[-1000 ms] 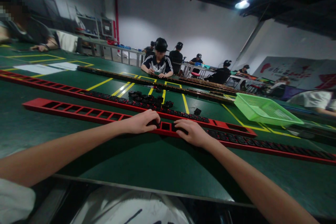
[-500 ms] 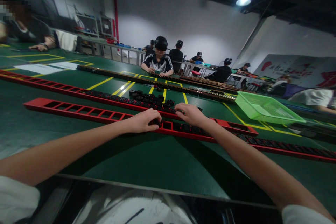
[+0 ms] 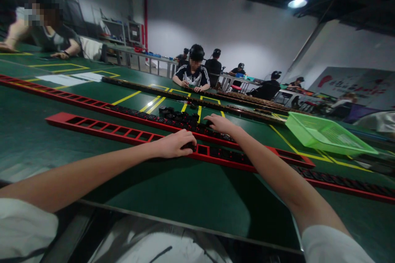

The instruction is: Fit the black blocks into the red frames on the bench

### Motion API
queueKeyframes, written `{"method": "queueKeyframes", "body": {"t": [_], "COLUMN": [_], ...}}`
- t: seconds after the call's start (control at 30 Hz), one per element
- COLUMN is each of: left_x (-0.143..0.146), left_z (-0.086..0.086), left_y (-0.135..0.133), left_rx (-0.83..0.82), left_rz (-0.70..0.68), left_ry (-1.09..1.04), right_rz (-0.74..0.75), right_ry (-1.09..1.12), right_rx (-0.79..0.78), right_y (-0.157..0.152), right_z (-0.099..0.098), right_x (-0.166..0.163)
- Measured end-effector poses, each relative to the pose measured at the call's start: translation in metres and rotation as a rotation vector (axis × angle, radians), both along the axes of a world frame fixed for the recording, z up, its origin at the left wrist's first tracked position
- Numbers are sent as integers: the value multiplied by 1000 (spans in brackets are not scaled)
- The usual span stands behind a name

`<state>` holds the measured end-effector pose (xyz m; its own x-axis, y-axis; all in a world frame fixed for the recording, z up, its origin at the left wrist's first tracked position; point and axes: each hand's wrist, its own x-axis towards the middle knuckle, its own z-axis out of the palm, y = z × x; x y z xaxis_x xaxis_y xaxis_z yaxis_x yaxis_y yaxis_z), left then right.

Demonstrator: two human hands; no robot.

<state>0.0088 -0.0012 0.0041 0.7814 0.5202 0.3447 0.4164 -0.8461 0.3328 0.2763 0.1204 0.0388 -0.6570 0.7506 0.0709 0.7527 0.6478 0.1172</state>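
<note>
My left hand (image 3: 175, 144) rests on the near red slotted strip (image 3: 120, 134), its fingers curled over a small black part (image 3: 189, 145) that is mostly covered by them. Right of those fingers is a vacant square slot, and beyond it black parts fill the slots. My right hand (image 3: 222, 125) is over the far red strip (image 3: 70, 101), fingers stretched forward and slightly bent beside a loose heap of black parts (image 3: 177, 115). Nothing shows in its fingers. Black parts also sit in the middle slots of the far strip.
A green plastic basket (image 3: 327, 135) stands at the right. Long dark strips (image 3: 148, 90) lie across the back of the green table (image 3: 173, 189), with white sheets (image 3: 64, 79) at the left. A co-worker (image 3: 193, 72) sits opposite; another person (image 3: 55, 33) is at far left.
My right hand has moved a little forward, toward the heap, with its fingers extending. My left hand stays at the near strip. The whole view has shifted slightly.
</note>
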Motion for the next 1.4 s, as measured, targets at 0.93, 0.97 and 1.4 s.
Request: {"method": "queueKeyframes", "body": {"t": [0.93, 0.97, 1.4], "left_x": [-7, -6, -7], "left_z": [-3, -3, -4], "left_y": [1, 2, 1], "left_rx": [50, 51, 23], "left_rz": [17, 19, 9], "left_ry": [58, 59, 25], "right_rz": [163, 158, 117], "right_ry": [453, 444, 405], "right_rx": [75, 79, 93], "right_y": [-156, -155, -154], "right_z": [-29, -29, -31], "right_x": [-30, -30, -31]}}
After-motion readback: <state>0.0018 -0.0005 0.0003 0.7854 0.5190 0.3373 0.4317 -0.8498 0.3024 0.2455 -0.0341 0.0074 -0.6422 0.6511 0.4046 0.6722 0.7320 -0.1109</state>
